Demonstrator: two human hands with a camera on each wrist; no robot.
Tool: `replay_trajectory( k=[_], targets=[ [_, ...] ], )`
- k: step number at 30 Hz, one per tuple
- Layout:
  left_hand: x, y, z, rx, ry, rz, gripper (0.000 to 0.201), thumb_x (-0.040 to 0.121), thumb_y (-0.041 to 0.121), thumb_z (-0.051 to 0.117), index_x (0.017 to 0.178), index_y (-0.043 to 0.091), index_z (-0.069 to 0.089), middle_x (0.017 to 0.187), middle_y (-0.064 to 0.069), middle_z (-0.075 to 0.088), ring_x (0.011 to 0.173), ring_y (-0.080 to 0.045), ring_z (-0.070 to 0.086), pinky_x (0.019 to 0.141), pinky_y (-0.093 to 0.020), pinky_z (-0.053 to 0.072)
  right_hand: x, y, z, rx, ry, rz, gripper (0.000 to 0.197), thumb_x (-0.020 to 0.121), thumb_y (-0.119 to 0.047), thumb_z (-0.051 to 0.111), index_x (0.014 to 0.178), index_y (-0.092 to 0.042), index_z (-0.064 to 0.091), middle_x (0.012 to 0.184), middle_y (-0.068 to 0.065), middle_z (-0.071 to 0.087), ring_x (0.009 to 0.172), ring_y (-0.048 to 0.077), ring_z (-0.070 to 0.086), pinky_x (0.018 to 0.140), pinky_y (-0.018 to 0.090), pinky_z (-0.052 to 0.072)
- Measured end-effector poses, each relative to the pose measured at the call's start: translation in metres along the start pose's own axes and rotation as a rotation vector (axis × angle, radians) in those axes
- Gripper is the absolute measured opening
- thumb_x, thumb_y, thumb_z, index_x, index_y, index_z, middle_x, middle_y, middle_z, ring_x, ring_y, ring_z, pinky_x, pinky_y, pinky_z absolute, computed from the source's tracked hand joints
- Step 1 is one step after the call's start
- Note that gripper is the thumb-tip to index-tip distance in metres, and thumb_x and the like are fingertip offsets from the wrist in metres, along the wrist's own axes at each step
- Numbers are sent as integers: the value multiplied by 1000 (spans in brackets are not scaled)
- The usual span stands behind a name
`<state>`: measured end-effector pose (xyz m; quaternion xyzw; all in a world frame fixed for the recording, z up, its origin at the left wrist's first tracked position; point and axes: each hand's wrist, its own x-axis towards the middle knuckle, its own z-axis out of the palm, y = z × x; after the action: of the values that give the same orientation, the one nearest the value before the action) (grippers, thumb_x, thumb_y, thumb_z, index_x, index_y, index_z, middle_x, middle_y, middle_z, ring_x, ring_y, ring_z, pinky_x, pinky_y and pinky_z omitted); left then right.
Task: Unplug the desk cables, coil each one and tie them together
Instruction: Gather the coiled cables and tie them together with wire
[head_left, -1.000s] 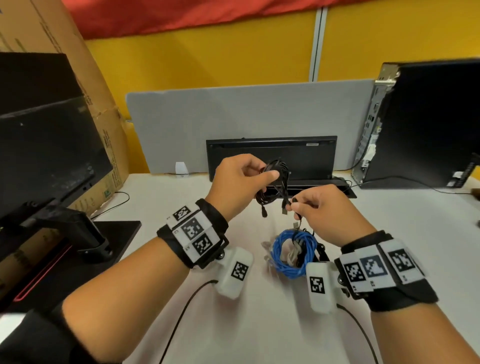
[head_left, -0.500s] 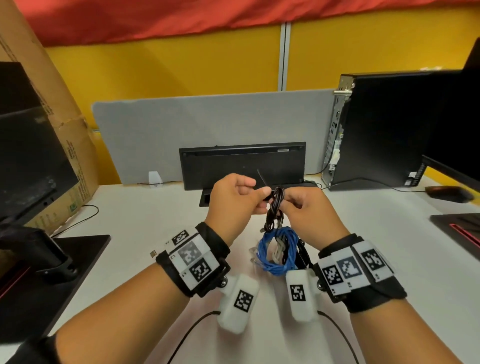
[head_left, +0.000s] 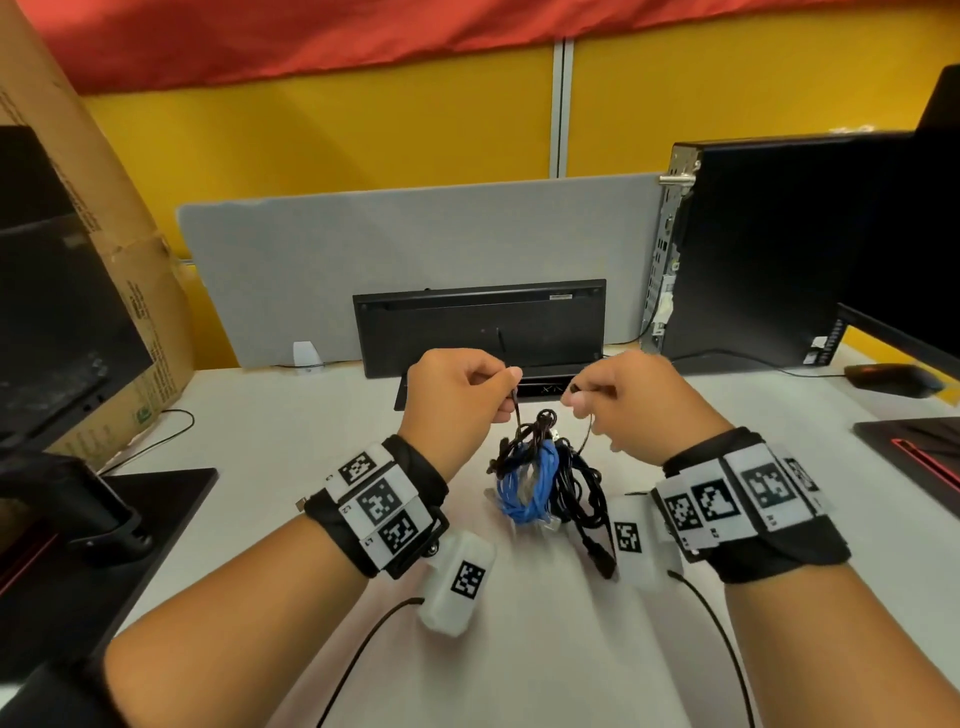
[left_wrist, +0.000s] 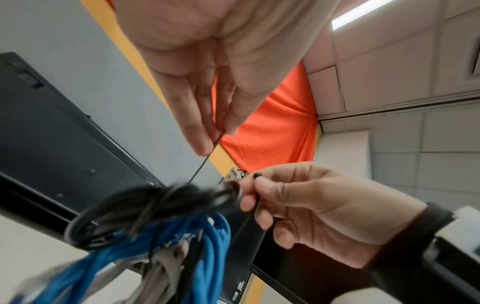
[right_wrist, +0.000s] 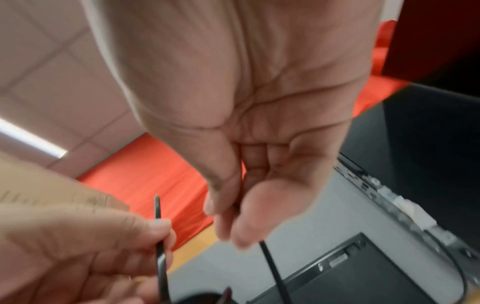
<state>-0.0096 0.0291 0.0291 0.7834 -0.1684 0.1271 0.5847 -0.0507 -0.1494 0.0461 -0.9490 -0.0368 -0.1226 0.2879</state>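
A bundle of coiled cables hangs below my hands over the white desk (head_left: 291, 467): a blue coil (head_left: 527, 483) (left_wrist: 202, 246), a thick black coil (head_left: 582, 488) beside it and a thinner black coil (left_wrist: 130, 209) on top. A thin black tie (head_left: 518, 415) (left_wrist: 205, 162) (right_wrist: 270, 265) runs through the bundle's top. My left hand (head_left: 511, 387) (left_wrist: 218, 133) pinches one end of the tie between thumb and forefinger. My right hand (head_left: 576, 397) (right_wrist: 233, 216) pinches the other end, a hand's width to the right. Whether the bundle touches the desk cannot be told.
A black keyboard (head_left: 478, 332) stands on edge against the grey divider (head_left: 415, 234) just behind my hands. A PC tower (head_left: 779, 249) and a mouse (head_left: 891, 379) are at the right. A monitor base (head_left: 104, 509) and a cardboard box (head_left: 104, 260) are at the left.
The small black coil held above the blue coil has come down onto the bundle. My hands, close together half a second ago, have drawn apart, each with an end of the tie.
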Motion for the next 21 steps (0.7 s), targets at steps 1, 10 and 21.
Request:
replay_trajectory(
  k=[1,10,21],
  targets=[
    [1,-1,-2,-1,12,-1,14,88,14,69,76,7,74,64,-9,69,58,-16,70,57,-21,57,0,2,-1,104,66,-6,16,92,-19,60,83,-20,74,73,2,69,59,13,66,59,27,57],
    [1,4,-2,-30,-13,19,9,85,12,73,78,6,75,66,-8,70,59,-18,71,58,-27,58,-2,-8,18,494,193,-62,14,90,-11,63,89,-20,75,65,6,67,49,4,62,57,19,54],
    [1,9,-10,75,-79,122,6,83,14,74,79,11,78,75,0,73,71,-11,70,74,-32,60,0,-15,44,484,143,-118,16,91,-12,63,94,-21,76,88,0,74,87,13,67,82,27,53]
  ],
)
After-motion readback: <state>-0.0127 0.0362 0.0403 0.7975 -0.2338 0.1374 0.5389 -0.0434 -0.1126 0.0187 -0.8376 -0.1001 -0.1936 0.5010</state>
